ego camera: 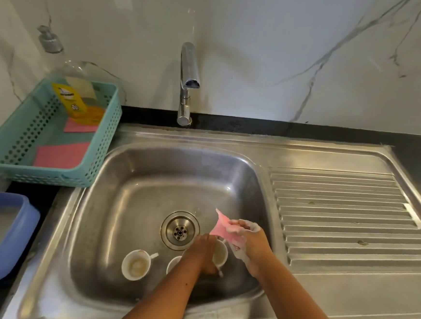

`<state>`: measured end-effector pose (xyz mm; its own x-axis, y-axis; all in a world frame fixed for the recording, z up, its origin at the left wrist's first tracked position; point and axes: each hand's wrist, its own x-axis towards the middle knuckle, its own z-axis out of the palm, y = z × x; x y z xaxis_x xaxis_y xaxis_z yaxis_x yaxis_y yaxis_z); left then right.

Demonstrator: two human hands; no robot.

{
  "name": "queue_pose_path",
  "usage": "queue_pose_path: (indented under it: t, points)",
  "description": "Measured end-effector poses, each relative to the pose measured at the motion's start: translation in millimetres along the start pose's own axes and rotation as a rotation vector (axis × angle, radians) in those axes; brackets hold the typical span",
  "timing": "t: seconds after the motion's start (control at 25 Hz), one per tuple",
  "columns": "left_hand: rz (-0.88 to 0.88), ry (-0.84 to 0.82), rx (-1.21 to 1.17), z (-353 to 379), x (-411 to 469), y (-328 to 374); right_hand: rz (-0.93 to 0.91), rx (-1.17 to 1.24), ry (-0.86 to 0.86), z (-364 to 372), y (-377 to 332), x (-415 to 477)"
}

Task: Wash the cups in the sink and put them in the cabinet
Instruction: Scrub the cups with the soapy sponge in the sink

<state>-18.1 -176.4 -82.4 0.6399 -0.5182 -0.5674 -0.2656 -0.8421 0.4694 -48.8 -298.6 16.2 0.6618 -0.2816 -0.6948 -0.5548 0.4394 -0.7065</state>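
- Low in the near right of the sink, just short of the drain, the fingers of the left hand are curled over the rim of the cup in hand. It sits mouth up on the sink floor.
- Just above and right of those fingers, the fingers of the right hand are bunched round a pink cloth. Hand and cloth carry white foam, and the cloth appears to hang clear of the cup.
- Judged step: scrubbing this cup. Tilt its mouth toward the cloth, then work the cloth into the bottom and round the rim. Soapy china slips, so the holding fingers should close on the body or the handle.
- Left of the holding fingers, the second cup is partly hidden by the forearm. Further left, the third cup stands upright with brownish residue inside.
- No water is seen at the tap, so rinsing looks outstanding for all three cups. The cabinet is not in view.
- Well left of and beyond the fingers, a teal basket on the counter holds two flat pink cloths, a yellow item and a clear pump bottle.
- Far left of the fingers, a blue tub holds something pale; what it is cannot be told.
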Motion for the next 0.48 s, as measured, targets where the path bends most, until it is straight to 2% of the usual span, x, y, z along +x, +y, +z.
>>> queue_pose_path:
  t: [0.2,0.28,0.36,0.48]
  points:
    - [-0.032,-0.046,0.084,-10.3,-17.1,-3.1,-0.035,0.112,-0.066,13.7,-7.3,-18.2]
    - [-0.046,-0.074,0.101,-23.8,-25.8,-2.8,-0.079,0.060,-0.141,17.2,-13.7,-21.6]
    - [-0.071,-0.072,0.014,-37.6,-37.3,-8.6,-0.091,0.025,-0.235,26.9,-22.6,-30.6]
    - [-0.129,-0.043,-0.287,-60.4,-60.1,-31.3,-0.095,-0.022,-0.305,54.9,-32.9,-42.8]
